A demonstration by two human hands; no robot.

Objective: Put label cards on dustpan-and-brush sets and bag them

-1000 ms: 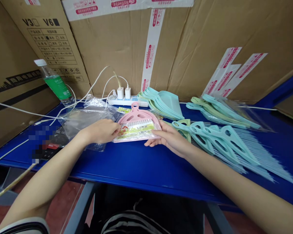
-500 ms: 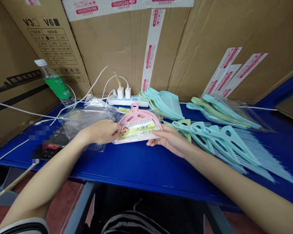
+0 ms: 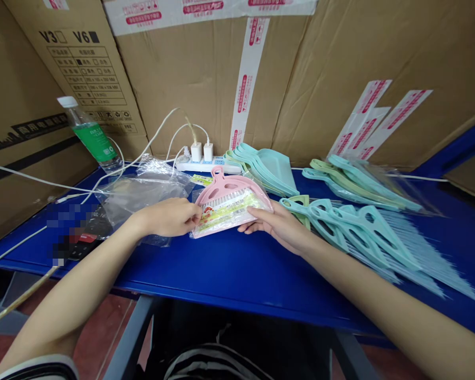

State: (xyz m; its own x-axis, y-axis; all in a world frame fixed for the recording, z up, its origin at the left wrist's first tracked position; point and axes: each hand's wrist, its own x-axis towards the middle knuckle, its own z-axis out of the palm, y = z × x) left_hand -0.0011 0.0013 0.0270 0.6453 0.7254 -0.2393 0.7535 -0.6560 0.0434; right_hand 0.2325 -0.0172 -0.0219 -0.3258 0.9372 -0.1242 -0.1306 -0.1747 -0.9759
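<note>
A pink dustpan-and-brush set [image 3: 237, 186] in a clear plastic bag, with a yellow-green printed card, is held just above the table between my hands, its handle pointing away from me. My left hand [image 3: 173, 216] is closed in a pinch on the bag's lower left edge; its fingertips are partly hidden. My right hand [image 3: 273, 221] grips the lower right side, thumb on top and fingers underneath. To the right lie several light-blue brushes [image 3: 380, 227] with loop handles. Behind the set rests a stack of light-blue and green dustpans [image 3: 275, 166].
More wrapped dustpans [image 3: 360, 182] lie at the back right. A crumpled clear bag [image 3: 138, 192] is left of the set. At the back stand a power strip [image 3: 225, 168] with chargers and a water bottle [image 3: 93, 138]. White cables cross the blue table [image 3: 221, 269]; cardboard boxes [image 3: 190, 68] wall the back.
The pink dustpan set has shifted slightly right, its right side tilting up a little. My left hand has moved a little right with it; both hands keep their hold.
</note>
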